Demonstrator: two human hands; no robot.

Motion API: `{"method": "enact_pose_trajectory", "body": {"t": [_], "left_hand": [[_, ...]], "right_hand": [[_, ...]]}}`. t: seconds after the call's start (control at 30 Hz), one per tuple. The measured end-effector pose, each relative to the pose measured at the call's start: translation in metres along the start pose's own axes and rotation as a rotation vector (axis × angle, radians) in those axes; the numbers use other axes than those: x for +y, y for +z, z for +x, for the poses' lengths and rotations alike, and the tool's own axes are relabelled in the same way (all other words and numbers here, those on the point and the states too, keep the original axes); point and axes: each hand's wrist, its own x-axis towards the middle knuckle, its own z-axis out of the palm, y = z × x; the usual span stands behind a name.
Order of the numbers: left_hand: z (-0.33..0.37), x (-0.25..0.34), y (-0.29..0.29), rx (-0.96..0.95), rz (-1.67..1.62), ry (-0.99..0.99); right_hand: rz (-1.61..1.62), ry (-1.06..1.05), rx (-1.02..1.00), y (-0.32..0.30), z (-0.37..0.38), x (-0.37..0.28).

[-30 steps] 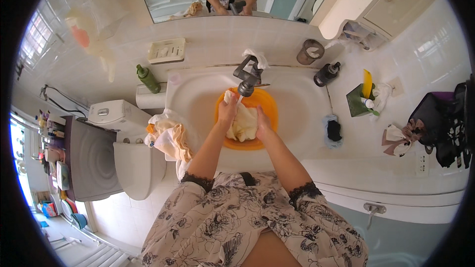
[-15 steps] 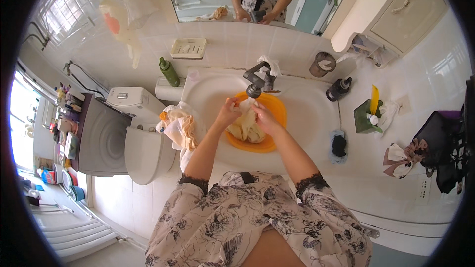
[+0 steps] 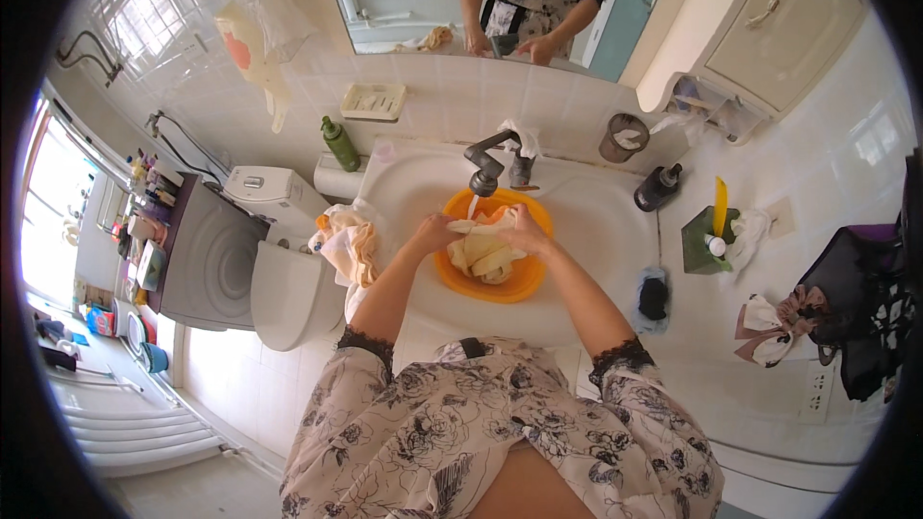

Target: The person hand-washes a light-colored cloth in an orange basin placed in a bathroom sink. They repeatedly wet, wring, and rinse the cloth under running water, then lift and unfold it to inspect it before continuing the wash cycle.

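Note:
A pale cream cloth (image 3: pixel 484 258) hangs and bunches inside an orange basin (image 3: pixel 522 285), which stands in the white sink (image 3: pixel 609 221). My left hand (image 3: pixel 436 233) pinches the cloth's upper left edge near the basin's left rim. On the other side, my right hand (image 3: pixel 525 231) grips its upper right part. Between the two hands the top edge is drawn out. A dark grey faucet (image 3: pixel 486 173) reaches over the basin, and a thin stream of water runs from it just beyond my left hand. Folds conceal the cloth's lower end.
Left of the sink lies a pile of light clothes (image 3: pixel 348 245), near a toilet (image 3: pixel 288 293). A green pump bottle (image 3: pixel 340 144) and a soap dish (image 3: pixel 375 103) are behind. To the right are a dark bottle (image 3: pixel 658 188), a brush-like item (image 3: pixel 652 300) and a green box (image 3: pixel 705 242).
My hands have spread apart and stretched the cloth's top edge between them. The faucet's spout now sits farther left, and its water stream shows. The whole view has shifted slightly.

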Motion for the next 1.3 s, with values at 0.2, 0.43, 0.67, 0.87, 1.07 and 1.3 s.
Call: {"method": "enact_pose_trajectory", "body": {"t": [0.2,0.43,0.67,0.87,1.07,1.3], "left_hand": [[-0.008,0.036,-0.044,-0.26,-0.176,-0.014],[-0.034,0.095,-0.106,-0.301,-0.308,0.127],[-0.047,0.158,-0.167,-0.134,-0.495,0.151],[-0.058,0.212,-0.212,0.094,-0.62,0.246],[-0.062,0.237,-0.24,0.167,-0.748,0.442],[-0.037,0.156,-0.17,-0.126,-0.366,0.06]], "right_hand": [[-0.611,-0.323,-0.165,-0.053,-0.006,0.008],[-0.346,-0.211,-0.075,-0.102,-0.048,-0.065],[-0.247,-0.245,0.126,-0.166,-0.055,-0.155],[0.015,-0.544,0.302,-0.203,-0.065,-0.232],[0.076,-0.627,0.401,-0.224,-0.073,-0.268],[0.051,-0.396,0.122,-0.185,-0.055,-0.198]]}}
